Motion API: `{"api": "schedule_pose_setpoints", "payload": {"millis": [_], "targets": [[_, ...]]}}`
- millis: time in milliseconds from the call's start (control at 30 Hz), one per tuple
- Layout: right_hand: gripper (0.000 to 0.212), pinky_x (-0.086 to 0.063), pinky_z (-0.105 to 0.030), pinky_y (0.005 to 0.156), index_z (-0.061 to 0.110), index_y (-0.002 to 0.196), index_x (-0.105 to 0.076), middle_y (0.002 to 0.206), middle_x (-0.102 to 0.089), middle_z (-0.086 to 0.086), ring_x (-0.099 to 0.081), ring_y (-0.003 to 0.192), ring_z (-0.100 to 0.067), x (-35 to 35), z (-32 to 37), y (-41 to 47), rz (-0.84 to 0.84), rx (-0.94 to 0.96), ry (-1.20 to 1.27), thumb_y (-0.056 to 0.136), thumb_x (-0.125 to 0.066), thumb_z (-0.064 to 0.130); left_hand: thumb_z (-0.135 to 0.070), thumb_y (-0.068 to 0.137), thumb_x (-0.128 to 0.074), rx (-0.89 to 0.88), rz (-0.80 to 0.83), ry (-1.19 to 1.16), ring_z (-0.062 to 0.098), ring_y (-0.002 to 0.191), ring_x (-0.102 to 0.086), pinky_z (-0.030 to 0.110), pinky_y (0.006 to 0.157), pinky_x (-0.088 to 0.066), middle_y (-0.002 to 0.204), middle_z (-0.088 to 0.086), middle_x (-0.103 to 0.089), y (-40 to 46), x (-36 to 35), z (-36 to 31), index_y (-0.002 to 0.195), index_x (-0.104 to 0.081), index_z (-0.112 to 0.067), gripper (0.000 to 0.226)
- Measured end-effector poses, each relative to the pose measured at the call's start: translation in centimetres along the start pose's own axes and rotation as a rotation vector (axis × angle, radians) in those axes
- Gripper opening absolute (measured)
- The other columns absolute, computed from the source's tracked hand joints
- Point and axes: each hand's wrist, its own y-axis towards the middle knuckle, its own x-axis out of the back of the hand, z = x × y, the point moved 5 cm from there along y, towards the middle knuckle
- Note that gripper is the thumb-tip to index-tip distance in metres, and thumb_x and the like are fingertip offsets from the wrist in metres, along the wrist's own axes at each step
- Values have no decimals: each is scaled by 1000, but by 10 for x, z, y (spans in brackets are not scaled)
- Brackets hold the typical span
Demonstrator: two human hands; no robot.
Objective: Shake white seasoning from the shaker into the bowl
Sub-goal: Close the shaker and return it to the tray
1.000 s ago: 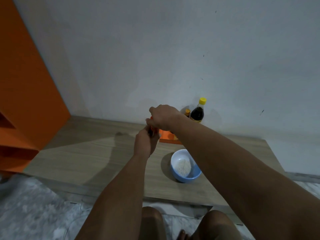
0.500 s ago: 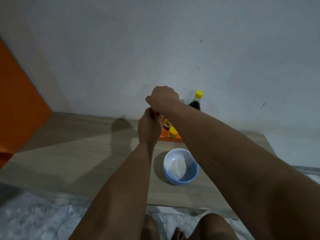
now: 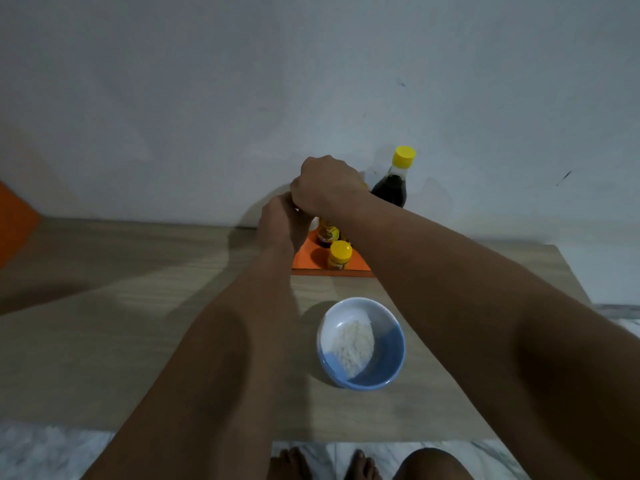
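Still raised together, both hands (image 3: 304,202) clasp something hidden, grip contents unclear; jar labels unreadable.

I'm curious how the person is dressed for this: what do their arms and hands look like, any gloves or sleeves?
No gloves or sleeves show. Both forearms are bare up to the frame's edge, and the left hand and right hand carry no visible rings, watch or bands.
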Motion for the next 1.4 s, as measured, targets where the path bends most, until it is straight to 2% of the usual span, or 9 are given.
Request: {"api": "schedule_pose_setpoints", "payload": {"millis": [100,233,533,733,900,1033,1167,1300,1400], "targets": [[15,-31,-28,51,16,81,-49,69,-44,-1,-41,56,-17,-12,-2,3,-23,37,-75,92,-52,25,-36,95,-61,-10,-3,124,36,108,-65,45,94,-55,114,15,-72,9,-8,12,109,-71,-16,27],[12,-38,-35,56,14,85,-46,67,-36,-2,-45,60,-23,-28,0,3,-5,81,-104,86,-57,11,-32,89,-63,22,-29,179,34,92,-69,43,83,-58,95,10,-76,6,-10,24,90,-71,-15,18],[15,-30,-30,48,13,89,-45,74,-39,-3,-47,69,-22,-30,-9,-13,23,82,-45,87,-60,17,-31,86,-68,-1,-49,212,34,104,-70,39,87,-56,108,12,-77,-11,-3,20,110,-74,-18,28],[27,-50,-36,69,14,111,-64,108,-65,-10,-62,92,-32,-3,-43,-46,-40,-69,109,89,-53,25,-31,89,-63,39,-146,180,39,110,-66,39,84,-51,116,16,-72,-47,18,10,110,-73,-13,30],[26,-52,-36,71,16,101,-70,95,-68,-10,-66,89,-34,8,-86,-99,-41,-272,240,86,-52,28,-36,87,-53,32,-140,138,42,102,-67,40,78,-51,107,21,-73,-92,29,2,96,-73,-10,35],[20,-48,-34,76,11,97,-65,105,-69,-17,-64,97,-36,-9,-106,-152,105,-344,345,92,-50,24,-27,95,-52,84,-62,160,42,104,-66,39,81,-50,109,21,-73,-133,18,15,102,-75,-11,29],[37,-49,-36,92,0,125,-61,131,-60,-23,-60,116,-34,-53,-107,-205,425,-459,436,103,-43,24,-28,98,-44,195,84,165,36,91,-63,37,79,-47,102,18,-72,-182,-12,36,82,-66,-14,31],[43,-60,-51,78,6,132,-50,122,-62,-25,-69,99,-42,-87,-102,-246,488,-666,586,97,-57,30,-29,102,-45,251,47,106,33,109,-65,36,91,-49,125,14,-70,-221,-38,42,126,-68,-17,35],[41,-59,-52,81,8,131,-52,126,-61,-21,-67,103,-41,-90,-110,-256,372,-722,638,94,-63,25,-19,100,-46,278,-9,57,34,113,-64,37,92,-51,128,13,-69,-232,-48,32,134,-64,-17,38]]}}
